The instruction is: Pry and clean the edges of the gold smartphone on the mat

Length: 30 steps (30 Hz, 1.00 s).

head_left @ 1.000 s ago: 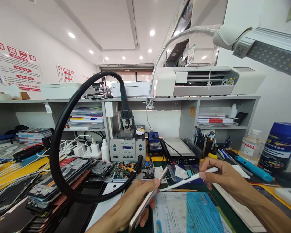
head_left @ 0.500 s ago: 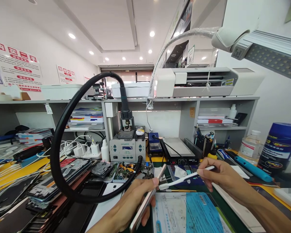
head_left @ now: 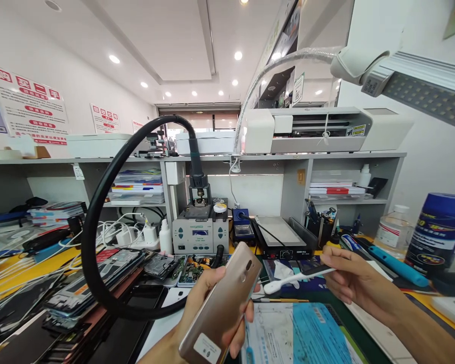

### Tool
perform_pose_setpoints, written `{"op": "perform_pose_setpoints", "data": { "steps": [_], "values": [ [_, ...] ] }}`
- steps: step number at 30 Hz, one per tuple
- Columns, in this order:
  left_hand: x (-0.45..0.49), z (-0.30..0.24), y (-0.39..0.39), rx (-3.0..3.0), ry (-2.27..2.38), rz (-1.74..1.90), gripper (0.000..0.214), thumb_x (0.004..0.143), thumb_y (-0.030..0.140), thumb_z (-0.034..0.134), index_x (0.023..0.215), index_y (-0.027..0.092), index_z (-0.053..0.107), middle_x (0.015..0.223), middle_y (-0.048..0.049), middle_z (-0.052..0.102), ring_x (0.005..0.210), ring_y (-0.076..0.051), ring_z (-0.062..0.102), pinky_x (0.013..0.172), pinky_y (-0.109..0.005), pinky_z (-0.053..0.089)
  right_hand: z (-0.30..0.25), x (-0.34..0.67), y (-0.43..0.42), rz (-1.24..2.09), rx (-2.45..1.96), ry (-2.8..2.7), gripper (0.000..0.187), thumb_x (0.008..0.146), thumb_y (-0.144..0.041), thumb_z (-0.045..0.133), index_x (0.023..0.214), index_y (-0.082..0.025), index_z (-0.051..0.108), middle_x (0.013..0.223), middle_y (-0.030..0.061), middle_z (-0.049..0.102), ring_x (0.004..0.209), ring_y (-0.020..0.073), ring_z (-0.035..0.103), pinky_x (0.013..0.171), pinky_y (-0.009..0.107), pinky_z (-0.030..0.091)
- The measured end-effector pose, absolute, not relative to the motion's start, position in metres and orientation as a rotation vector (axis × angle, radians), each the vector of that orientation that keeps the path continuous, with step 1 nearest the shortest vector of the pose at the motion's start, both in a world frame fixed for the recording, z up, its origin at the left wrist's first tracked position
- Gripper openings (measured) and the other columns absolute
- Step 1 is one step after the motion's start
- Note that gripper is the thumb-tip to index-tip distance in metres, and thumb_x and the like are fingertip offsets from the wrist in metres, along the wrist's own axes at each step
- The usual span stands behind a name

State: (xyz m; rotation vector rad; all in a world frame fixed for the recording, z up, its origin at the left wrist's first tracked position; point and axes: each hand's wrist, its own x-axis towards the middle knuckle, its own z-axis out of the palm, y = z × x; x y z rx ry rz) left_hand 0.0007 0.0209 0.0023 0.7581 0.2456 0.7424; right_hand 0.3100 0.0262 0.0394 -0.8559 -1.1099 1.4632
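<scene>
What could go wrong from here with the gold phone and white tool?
The glossy gold phone, held tilted, might slip from the left hand. The right hand grips the white tool near one end, so its far tip could wobble. The black hose appears close to the left hand and might snag it.

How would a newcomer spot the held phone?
Find the big looping black hose, then look to its lower right for the person's left hand. It holds a gold phone, back showing. Unlike the stacked phone parts at left, it is held tilted, with a white label near its lower end.
</scene>
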Motion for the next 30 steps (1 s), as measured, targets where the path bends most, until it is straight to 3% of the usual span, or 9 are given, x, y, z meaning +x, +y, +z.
{"op": "perform_pose_setpoints", "data": {
  "steps": [6, 10, 20, 25, 30],
  "values": [
    [-0.005, 0.007, 0.020, 0.612, -0.003, 0.554, 0.085, 0.081, 0.065, 0.044, 0.125, -0.006, 0.060, 0.087, -0.0222, 0.074, 0.056, -0.032, 0.074, 0.036, -0.028, 0.037, 0.039, 0.313, 0.026, 1.548, -0.813, -0.992, 0.032, 0.080, -0.033, 0.085, 0.068, -0.020, 0.059, 0.046, -0.0074, 0.054, 0.031, 0.0048, 0.041, 0.030, 0.014, 0.041],
    [-0.009, 0.006, 0.019, 0.584, -0.036, 0.503, 0.093, 0.079, 0.070, 0.040, 0.129, -0.008, 0.056, 0.092, -0.0237, 0.074, 0.056, -0.031, 0.073, 0.037, -0.029, 0.037, 0.041, 0.309, 0.023, 1.538, -0.858, -0.971, 0.028, 0.078, -0.037, 0.086, 0.072, -0.018, 0.067, 0.045, -0.0059, 0.055, 0.031, 0.0045, 0.042, 0.029, 0.013, 0.038],
    [-0.008, 0.012, 0.015, 0.677, 0.094, 0.485, 0.098, 0.066, 0.080, 0.046, 0.121, 0.000, 0.062, 0.077, -0.0185, 0.072, 0.040, -0.025, 0.059, 0.048, -0.034, 0.044, 0.046, 0.302, 0.013, 1.519, -0.930, -0.978, 0.028, 0.072, -0.043, 0.089, 0.078, -0.019, 0.077, 0.048, -0.0031, 0.056, 0.035, 0.0070, 0.047, 0.034, 0.016, 0.040],
    [-0.011, 0.015, 0.014, 0.693, 0.318, 0.567, 0.095, 0.067, 0.080, 0.049, 0.125, 0.005, 0.061, 0.081, -0.0183, 0.072, 0.057, -0.030, 0.065, 0.057, -0.035, 0.045, 0.045, 0.297, 0.010, 1.532, -0.987, -1.050, 0.034, 0.066, -0.047, 0.092, 0.079, -0.019, 0.077, 0.049, -0.0019, 0.059, 0.036, 0.0082, 0.050, 0.035, 0.016, 0.041],
    [-0.005, 0.006, 0.022, 0.723, 0.181, 0.429, 0.100, 0.064, 0.082, 0.045, 0.116, -0.002, 0.066, 0.072, -0.0190, 0.072, 0.040, -0.024, 0.056, 0.047, -0.032, 0.040, 0.034, 0.296, 0.012, 1.580, -1.046, -1.241, 0.036, 0.073, -0.050, 0.087, 0.087, -0.020, 0.075, 0.055, -0.0009, 0.062, 0.043, 0.0115, 0.055, 0.040, 0.020, 0.045]
  ]
}}
